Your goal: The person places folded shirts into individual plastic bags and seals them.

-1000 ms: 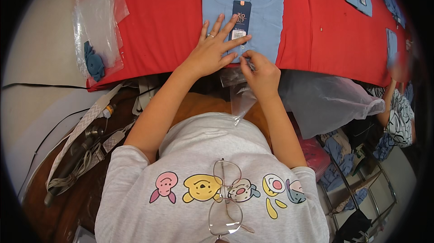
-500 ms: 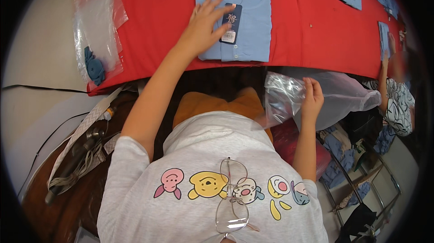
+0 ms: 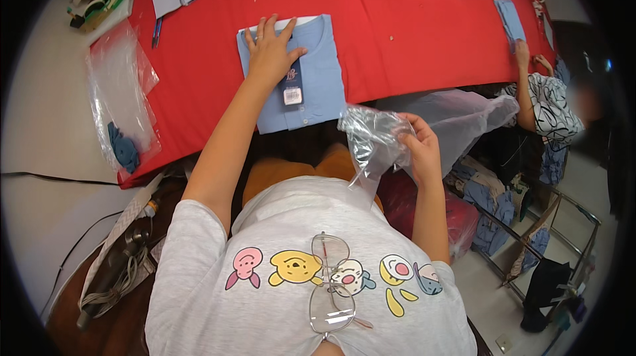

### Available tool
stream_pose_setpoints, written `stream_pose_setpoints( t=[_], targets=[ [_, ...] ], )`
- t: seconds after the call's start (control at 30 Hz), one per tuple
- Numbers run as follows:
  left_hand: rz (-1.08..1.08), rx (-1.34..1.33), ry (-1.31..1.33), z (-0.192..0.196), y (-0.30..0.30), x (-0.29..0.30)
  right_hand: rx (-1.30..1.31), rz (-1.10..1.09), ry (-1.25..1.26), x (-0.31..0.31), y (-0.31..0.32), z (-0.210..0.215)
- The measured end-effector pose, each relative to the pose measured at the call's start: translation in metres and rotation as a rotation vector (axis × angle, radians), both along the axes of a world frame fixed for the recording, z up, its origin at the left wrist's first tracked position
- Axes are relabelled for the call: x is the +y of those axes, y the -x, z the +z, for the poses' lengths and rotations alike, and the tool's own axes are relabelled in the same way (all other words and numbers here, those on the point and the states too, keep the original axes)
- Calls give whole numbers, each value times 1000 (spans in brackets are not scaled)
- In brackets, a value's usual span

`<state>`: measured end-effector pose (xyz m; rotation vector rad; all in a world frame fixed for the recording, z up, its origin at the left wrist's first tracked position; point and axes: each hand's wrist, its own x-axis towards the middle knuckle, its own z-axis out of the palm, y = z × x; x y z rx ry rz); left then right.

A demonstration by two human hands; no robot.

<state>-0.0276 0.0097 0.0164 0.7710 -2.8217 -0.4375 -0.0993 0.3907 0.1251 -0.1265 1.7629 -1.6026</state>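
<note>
Observed left hand point(image 3: 269, 58) resting, splayed apart, on upper end of folded blue shirt point(image 3: 326, 84); noted right hand point(image 3: 424, 146) clamped on crumpled clear plastic bag point(image 3: 374, 138) near red tablecloth point(image 3: 430, 38).

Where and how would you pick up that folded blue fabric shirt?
Probably the right edge of the shirt, from the right, pinching above and below: it lies flat, that edge mostly uncovered; the left hand rests on its upper left.

Folded blue shirt point(image 3: 323, 84): taken as centre. Passage: afforded over red cloth point(image 3: 404, 24) at 2 o'clock. Approach: blocked at 11 o'clock by left hand point(image 3: 269, 58), at 4 o'clock by crumpled clear bag point(image 3: 376, 136) and right hand point(image 3: 424, 147).
</note>
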Motion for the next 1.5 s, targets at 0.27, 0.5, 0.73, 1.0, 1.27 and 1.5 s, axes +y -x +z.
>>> stream_pose_setpoints(
  t=[0.27,0.5,0.73,1.0,1.27,1.5],
  targets=[
    [-241,213,-1675,122,-64,65,-141,51,420,-94,21,67],
    [2,304,-1910,116,-137,56,59,65,253,-109,48,23],
    [80,342,-1732,127,-145,37,8,460,144,-143,0,52],
    [26,332,-1619,149,-157,31,756,479,-227,-162,-32,40],
    [148,283,-1617,129,-193,17,108,173,34,-137,-12,32],
    [-53,176,-1614,135,-208,21,189,214,58,-146,-14,43]
  ],
)
